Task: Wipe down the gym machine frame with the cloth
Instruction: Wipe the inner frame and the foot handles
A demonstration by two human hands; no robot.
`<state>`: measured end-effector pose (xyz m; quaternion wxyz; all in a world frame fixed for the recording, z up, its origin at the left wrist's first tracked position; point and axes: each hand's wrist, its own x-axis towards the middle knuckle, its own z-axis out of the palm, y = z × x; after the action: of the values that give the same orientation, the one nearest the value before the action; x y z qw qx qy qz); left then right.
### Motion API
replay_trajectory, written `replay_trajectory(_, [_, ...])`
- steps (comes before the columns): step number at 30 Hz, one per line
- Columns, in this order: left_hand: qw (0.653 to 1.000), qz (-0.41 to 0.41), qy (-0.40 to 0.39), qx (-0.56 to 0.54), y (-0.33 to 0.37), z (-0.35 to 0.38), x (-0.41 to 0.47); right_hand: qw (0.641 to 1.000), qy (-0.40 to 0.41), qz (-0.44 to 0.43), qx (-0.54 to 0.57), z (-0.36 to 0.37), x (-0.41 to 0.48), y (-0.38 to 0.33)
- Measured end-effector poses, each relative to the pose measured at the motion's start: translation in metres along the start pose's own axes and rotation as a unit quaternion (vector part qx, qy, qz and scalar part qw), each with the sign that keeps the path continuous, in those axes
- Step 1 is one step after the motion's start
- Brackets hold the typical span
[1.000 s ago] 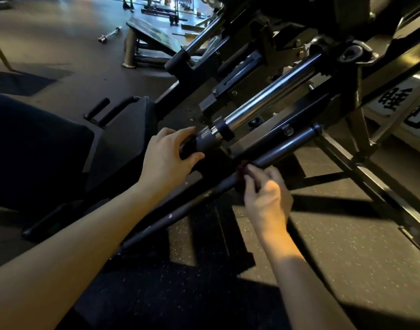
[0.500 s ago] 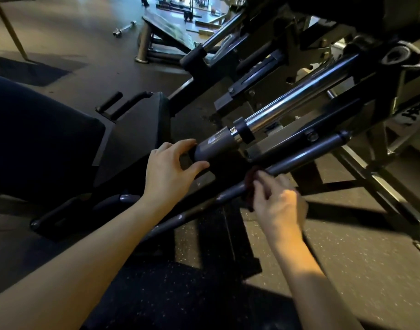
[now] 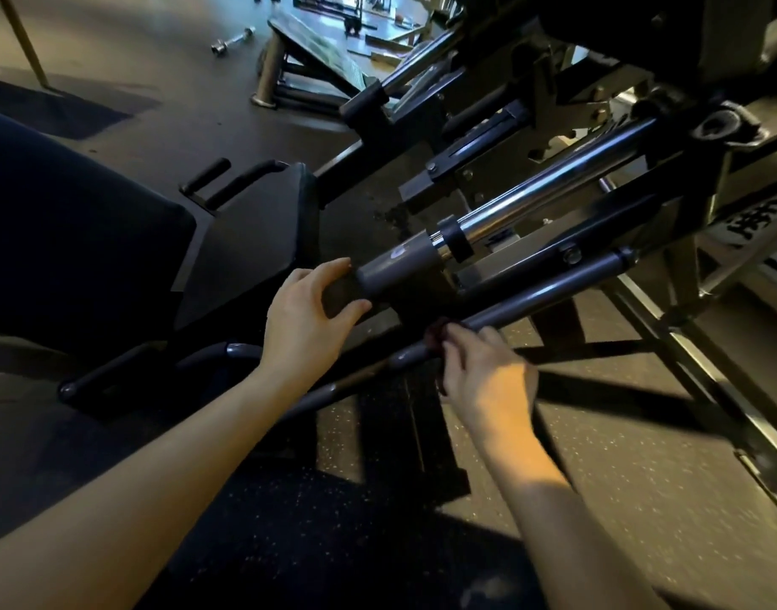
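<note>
The dark gym machine frame [image 3: 549,297] slants from lower left to upper right, with a grey round tube low down and a chrome rod [image 3: 532,200] above it. My right hand [image 3: 483,372] pinches a small dark red cloth [image 3: 437,336] against the grey tube; most of the cloth is hidden by my fingers. My left hand [image 3: 307,310] curls around the lower end of the grey sleeve [image 3: 400,266] of the chrome rod, thumb below and fingers above.
A black padded seat [image 3: 83,239] with two handles [image 3: 228,178] lies at the left. A bench [image 3: 307,50] and a small dumbbell [image 3: 232,39] are on the floor at the back. Frame legs [image 3: 686,389] cross the speckled floor at the right.
My right hand with the cloth has slid down the grey tube toward the lower left. My left hand has stayed on the sleeve. The view has shifted a little.
</note>
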<state>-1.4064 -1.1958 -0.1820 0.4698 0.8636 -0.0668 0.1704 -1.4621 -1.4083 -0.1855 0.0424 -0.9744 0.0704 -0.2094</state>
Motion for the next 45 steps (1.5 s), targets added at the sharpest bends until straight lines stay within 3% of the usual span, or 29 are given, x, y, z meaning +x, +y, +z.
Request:
replay_trajectory(4, [0.999,-0.037,-0.018,0.0,-0.027,0.008,-0.032,1.0,-0.014,0.015,-0.013,0.016,-0.007,-0.01])
replay_trajectory(9, [0.997,-0.031,-0.037,0.057,-0.06,0.024,-0.053,0.989,-0.095,-0.106,0.048,0.061,-0.042,-0.07])
replay_trajectory(11, [0.997,-0.015,-0.035,0.072,-0.073,0.027,-0.06,0.987,-0.109,-0.11,0.047,0.053,-0.032,-0.064])
replay_trajectory(13, [0.996,0.007,-0.022,0.089,-0.081,0.031,-0.064,0.994,-0.077,-0.074,0.014,0.039,-0.022,-0.04])
replay_trajectory(16, [0.989,0.009,0.0,0.148,-0.091,0.036,-0.055,0.999,0.036,-0.011,0.0,0.02,-0.009,-0.004])
replay_trajectory(22, [0.988,-0.021,0.007,0.154,-0.095,0.045,-0.037,0.995,-0.046,-0.048,0.075,0.057,-0.031,-0.05])
replay_trajectory(26, [0.985,-0.031,0.024,0.166,-0.098,0.048,-0.038,0.99,-0.084,-0.112,0.029,0.063,-0.038,-0.061])
replay_trajectory(32, [0.989,-0.04,0.018,0.142,-0.097,0.047,-0.039,0.997,0.068,-0.022,-0.001,0.029,-0.016,0.006])
replay_trajectory(37, [0.989,-0.044,0.014,0.143,-0.095,0.046,-0.037,0.993,0.007,-0.115,0.022,0.074,-0.04,-0.034])
replay_trajectory(40, [0.99,-0.042,0.02,0.137,-0.095,0.043,-0.037,0.992,-0.025,-0.124,0.014,0.065,-0.036,-0.033])
replay_trajectory(45, [0.991,-0.04,0.021,0.125,-0.095,0.043,-0.038,0.997,0.053,-0.055,0.019,0.049,-0.023,-0.006])
